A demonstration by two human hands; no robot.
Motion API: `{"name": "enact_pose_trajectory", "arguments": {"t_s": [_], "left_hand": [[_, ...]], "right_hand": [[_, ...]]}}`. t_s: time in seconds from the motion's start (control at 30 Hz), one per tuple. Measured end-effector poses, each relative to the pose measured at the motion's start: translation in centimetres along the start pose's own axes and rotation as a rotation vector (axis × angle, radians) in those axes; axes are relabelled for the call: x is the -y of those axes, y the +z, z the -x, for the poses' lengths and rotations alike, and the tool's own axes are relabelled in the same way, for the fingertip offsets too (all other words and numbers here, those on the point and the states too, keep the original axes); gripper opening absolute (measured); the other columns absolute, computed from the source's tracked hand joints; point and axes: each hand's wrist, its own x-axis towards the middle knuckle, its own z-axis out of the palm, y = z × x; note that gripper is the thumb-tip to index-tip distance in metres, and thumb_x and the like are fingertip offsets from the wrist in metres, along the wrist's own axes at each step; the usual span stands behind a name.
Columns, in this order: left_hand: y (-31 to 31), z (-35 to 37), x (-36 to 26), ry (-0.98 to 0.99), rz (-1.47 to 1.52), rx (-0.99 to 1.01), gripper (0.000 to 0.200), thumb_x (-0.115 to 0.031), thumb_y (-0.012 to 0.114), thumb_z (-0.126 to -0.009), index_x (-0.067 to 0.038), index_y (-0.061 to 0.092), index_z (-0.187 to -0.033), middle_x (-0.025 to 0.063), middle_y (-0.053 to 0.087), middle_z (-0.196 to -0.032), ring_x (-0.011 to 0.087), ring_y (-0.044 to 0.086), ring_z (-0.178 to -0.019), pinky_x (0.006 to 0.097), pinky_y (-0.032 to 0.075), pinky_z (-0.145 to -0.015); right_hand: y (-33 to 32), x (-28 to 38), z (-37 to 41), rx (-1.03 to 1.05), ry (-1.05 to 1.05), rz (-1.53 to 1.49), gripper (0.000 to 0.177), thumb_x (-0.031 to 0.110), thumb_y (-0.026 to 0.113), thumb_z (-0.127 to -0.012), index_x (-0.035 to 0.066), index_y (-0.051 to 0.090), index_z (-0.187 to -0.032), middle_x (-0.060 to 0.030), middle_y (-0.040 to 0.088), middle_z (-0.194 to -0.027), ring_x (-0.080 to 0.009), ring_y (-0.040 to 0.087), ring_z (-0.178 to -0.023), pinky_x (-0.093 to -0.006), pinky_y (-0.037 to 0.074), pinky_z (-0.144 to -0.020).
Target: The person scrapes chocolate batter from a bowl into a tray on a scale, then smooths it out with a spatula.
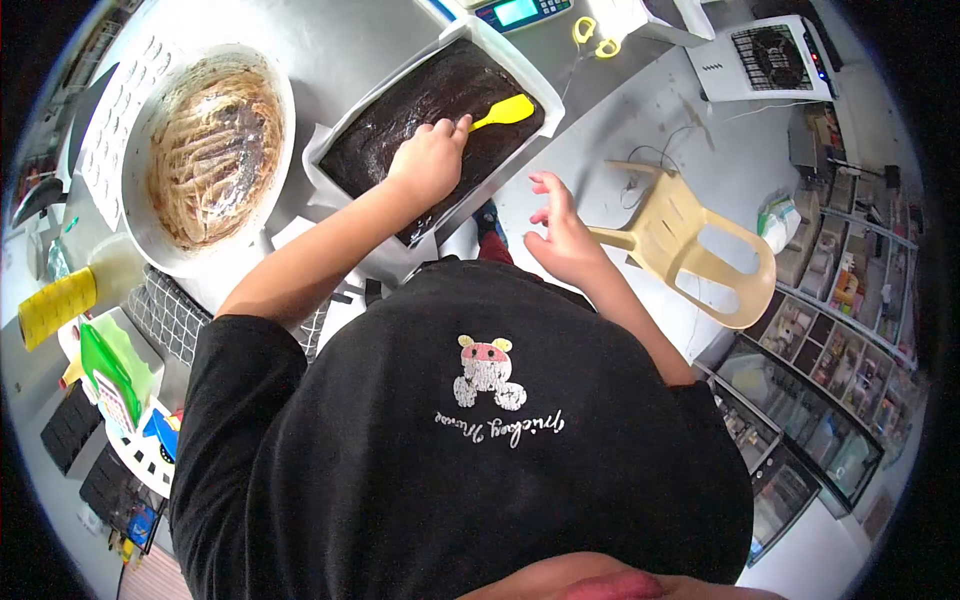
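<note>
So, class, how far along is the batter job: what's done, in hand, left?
Done: the bowl holds only smears, and dark batter fills the lined tray. In hand: the left hand presses a spatula onto the batter; the right hand hovers open, empty. Left: probably levelling the rest, as the surface looks uneven.

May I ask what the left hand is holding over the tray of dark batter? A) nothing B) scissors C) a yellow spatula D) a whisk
C: the left hand grips a yellow spatula, its blade over the dark batter in the tray.
</note>
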Motion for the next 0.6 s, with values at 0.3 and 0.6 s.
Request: {"name": "enact_pose_trajectory", "arguments": {"t_s": [0.3, 0.6], "left_hand": [[1.3, -2.0, -1.6, 0.005, 0.015, 0.063, 0.053, -0.004, 0.044, -0.081, -0.01, 0.044, -0.133, 0.0129, 0.057, -0.099, 0.0304, 0.058, -0.091, 0.0396, 0.051, -0.078], [1.0, -2.8, -2.1, 0.042, -0.013, 0.097, 0.052, -0.006, 0.046, -0.081, -0.01, 0.045, -0.133, 0.0119, 0.057, -0.098, 0.0291, 0.058, -0.091, 0.0378, 0.052, -0.077]], "right_hand": [[-0.2, -2.0, 0.6, 0.024, 0.025, -0.052, 0.068, -0.003, 0.051, -0.073, 0.012, 0.026, -0.134, -0.0145, 0.039, -0.121, -0.0182, 0.053, -0.089, -0.0315, 0.046, -0.077], [-0.8, -2.7, 0.4, 0.06, 0.0, -0.015, 0.06, 0.001, 0.054, -0.074, 0.009, 0.033, -0.13, -0.018, 0.042, -0.12, -0.0201, 0.056, -0.081, -0.0316, 0.049, -0.078]]}}
